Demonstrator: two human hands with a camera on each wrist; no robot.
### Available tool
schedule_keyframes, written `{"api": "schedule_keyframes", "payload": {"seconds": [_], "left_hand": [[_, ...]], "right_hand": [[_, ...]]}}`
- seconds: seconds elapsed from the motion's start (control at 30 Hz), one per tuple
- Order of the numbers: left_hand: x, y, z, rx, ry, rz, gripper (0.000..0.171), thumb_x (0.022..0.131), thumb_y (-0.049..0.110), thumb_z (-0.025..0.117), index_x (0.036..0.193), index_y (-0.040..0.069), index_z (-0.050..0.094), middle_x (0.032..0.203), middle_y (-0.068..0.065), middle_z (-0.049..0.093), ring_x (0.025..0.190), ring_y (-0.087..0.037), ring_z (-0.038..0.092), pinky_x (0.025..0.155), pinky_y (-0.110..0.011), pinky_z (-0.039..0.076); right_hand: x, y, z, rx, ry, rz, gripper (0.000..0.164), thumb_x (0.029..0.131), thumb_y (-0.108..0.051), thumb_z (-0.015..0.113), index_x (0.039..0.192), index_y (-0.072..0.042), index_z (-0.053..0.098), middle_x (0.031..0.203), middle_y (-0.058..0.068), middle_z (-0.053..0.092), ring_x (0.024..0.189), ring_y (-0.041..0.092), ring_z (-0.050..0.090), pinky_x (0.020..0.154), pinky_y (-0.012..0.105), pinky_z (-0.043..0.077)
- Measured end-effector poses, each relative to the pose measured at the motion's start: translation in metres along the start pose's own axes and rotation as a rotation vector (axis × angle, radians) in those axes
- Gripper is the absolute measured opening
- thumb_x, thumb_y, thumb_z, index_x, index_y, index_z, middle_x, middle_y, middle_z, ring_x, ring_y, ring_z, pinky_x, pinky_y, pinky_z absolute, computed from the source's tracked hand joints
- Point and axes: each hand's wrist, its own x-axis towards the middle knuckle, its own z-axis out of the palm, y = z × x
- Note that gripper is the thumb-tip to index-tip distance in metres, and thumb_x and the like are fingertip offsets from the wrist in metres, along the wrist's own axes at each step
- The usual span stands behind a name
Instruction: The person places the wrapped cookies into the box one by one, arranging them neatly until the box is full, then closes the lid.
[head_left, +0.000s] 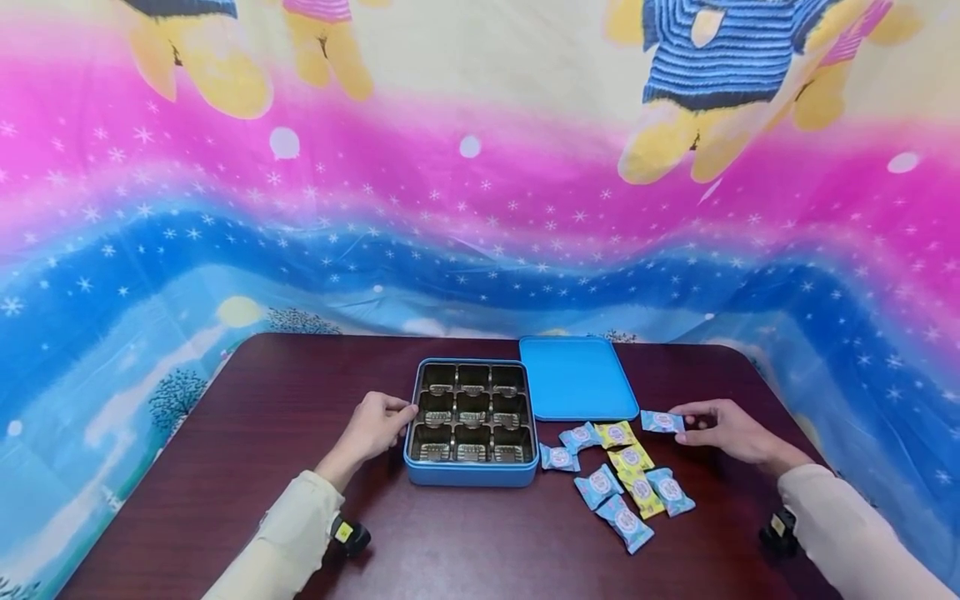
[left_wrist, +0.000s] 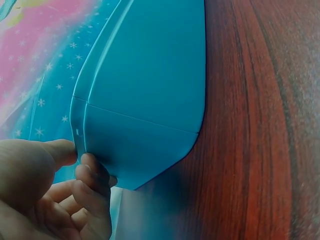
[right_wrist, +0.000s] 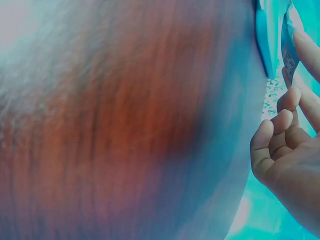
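Note:
A blue square tin (head_left: 472,475) stands on the table, with a brown tray (head_left: 472,421) of several compartments inside it. My left hand (head_left: 380,427) pinches the tin's left rim. In the left wrist view the thumb meets the rim's edge and the curled fingers touch the side wall (left_wrist: 145,75). Between the thumb and fingers of my right hand (head_left: 723,429) is a blue wrapped candy (head_left: 662,422), just right of the lid's near corner. The right wrist view shows this candy (right_wrist: 289,45) edge-on, with the other fingers loosely curled.
The blue lid (head_left: 577,379) lies flat behind and right of the tin. Several blue and yellow wrapped candies (head_left: 630,458) lie scattered right of the tin. A printed cloth (head_left: 465,208) hangs behind the dark wooden table (head_left: 300,383).

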Motion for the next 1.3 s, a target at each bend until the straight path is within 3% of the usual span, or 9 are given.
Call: {"api": "schedule_keyframes", "payload": {"seconds": [0.33, 0.7, 1.3], "left_hand": [[0.000, 0.000, 0.000, -0.018, 0.000, -0.005, 0.028, 0.098, 0.018, 0.063, 0.113, -0.004, 0.074, 0.057, 0.000, 0.057, 0.046, -0.009, 0.048, 0.048, -0.023, 0.043], [-0.002, 0.001, 0.000, 0.013, 0.007, -0.008, 0.029, 0.099, 0.020, 0.063, 0.113, -0.003, 0.074, 0.060, -0.001, 0.059, 0.048, -0.010, 0.050, 0.049, -0.024, 0.046], [-0.004, 0.001, 0.001, 0.039, 0.013, 0.005, 0.026, 0.100, 0.022, 0.062, 0.101, 0.001, 0.077, 0.058, -0.002, 0.057, 0.047, -0.011, 0.050, 0.048, -0.024, 0.045]], "right_hand": [[0.004, -0.021, 0.001, 0.031, -0.004, -0.044, 0.043, 0.092, -0.019, 0.075, 0.128, 0.002, 0.064, 0.090, 0.006, 0.052, 0.072, 0.013, 0.048, 0.062, 0.026, 0.044], [0.009, -0.041, 0.010, 0.032, -0.009, -0.097, 0.037, 0.092, -0.020, 0.075, 0.124, -0.004, 0.068, 0.089, 0.005, 0.053, 0.070, 0.016, 0.048, 0.059, 0.028, 0.043], [0.018, -0.065, 0.029, 0.055, -0.013, -0.188, 0.037, 0.091, -0.014, 0.075, 0.124, 0.001, 0.067, 0.088, 0.006, 0.052, 0.071, 0.012, 0.049, 0.062, 0.026, 0.045]]}}
